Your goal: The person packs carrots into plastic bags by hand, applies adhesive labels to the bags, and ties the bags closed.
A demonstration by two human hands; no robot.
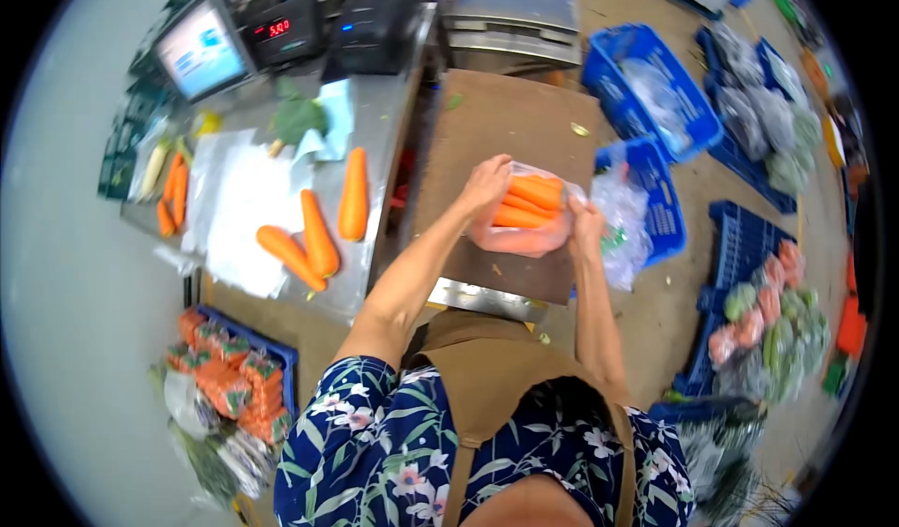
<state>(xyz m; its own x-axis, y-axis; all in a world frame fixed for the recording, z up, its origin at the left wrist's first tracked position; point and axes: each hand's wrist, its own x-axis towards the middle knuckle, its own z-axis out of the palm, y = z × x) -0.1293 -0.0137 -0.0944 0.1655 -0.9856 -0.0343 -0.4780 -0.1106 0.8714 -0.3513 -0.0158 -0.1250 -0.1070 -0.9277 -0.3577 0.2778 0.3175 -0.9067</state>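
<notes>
A clear plastic bag with several orange carrots inside rests over the brown board in front of me. My left hand grips the bag's upper left edge, fingers closed on the plastic. On the opposite side, my right hand pinches the bag's right edge. The carrots show through the bag's opening between both hands. To the left, on the metal table, lie three loose carrots, with a stack of clear plastic bags beside them.
A screen and a red-digit display stand at the table's back, near broccoli. Blue crates sit right of the brown board. Bagged vegetables lie at far right, and bagged carrots at lower left.
</notes>
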